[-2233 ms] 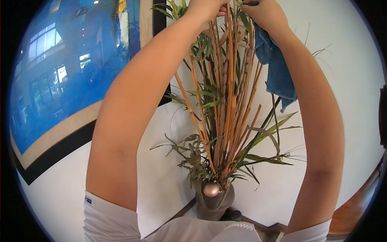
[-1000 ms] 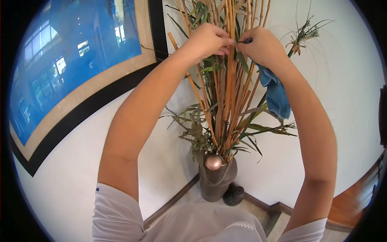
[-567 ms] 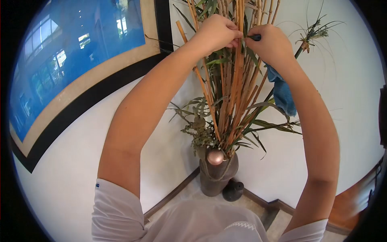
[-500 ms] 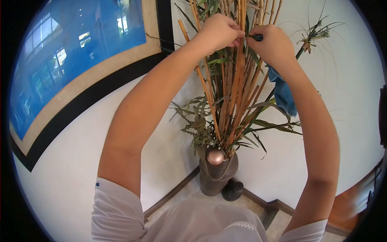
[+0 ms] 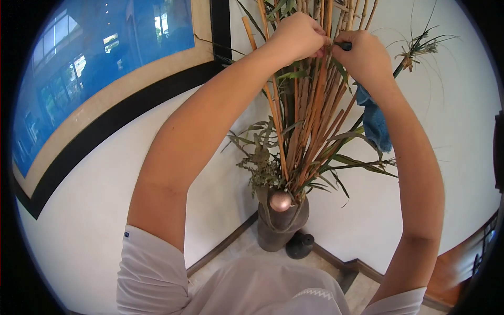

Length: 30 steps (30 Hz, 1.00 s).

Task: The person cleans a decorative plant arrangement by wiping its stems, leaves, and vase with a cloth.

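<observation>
While the left hand (image 5: pixel 299 38) is pinching a bamboo stalk (image 5: pixel 321 89) to steady it, the right hand (image 5: pixel 366 55) is pinching a blue cloth (image 5: pixel 377 123) against a leaf.

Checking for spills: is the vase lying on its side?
No, the vase stands upright in the corner with the stalks rising from it.

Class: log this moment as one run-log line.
left hand: gripping bamboo stalks | right hand: at stalks, holding blue cloth | vase: floor corner
</observation>
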{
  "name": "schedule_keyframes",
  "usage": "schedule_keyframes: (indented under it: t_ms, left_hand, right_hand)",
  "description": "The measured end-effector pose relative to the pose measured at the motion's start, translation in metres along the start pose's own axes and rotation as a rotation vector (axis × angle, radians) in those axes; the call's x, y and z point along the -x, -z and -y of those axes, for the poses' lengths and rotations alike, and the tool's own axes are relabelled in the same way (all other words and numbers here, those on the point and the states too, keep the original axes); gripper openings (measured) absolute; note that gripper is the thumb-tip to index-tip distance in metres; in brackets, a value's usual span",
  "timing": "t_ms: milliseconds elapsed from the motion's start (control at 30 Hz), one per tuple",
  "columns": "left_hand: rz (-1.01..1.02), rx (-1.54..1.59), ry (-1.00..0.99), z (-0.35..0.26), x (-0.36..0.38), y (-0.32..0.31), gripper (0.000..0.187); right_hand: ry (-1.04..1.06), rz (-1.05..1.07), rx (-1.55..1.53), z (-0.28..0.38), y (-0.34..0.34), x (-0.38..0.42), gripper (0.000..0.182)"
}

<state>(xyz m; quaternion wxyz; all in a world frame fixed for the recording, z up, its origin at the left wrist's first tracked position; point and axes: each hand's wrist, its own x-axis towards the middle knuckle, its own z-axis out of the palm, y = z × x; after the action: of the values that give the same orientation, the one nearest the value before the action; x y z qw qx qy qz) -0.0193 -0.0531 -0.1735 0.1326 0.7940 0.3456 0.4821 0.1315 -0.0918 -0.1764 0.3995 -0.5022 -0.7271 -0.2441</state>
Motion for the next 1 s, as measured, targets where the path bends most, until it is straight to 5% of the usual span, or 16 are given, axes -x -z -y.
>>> schedule_keyframes:
  t_ms: [667, 1000]
  left_hand:
    - [-0.022, 0.017, -0.011, 0.008, -0.006, -0.009, 0.020]
    - [-0.194, -0.034, -0.035, 0.015, 0.012, -0.014, 0.045]
  right_hand:
    - [-0.010, 0.013, -0.106, -0.013, -0.007, -0.004, 0.027]
    - [0.028, -0.126, 0.128, -0.017, -0.005, -0.016, 0.025]
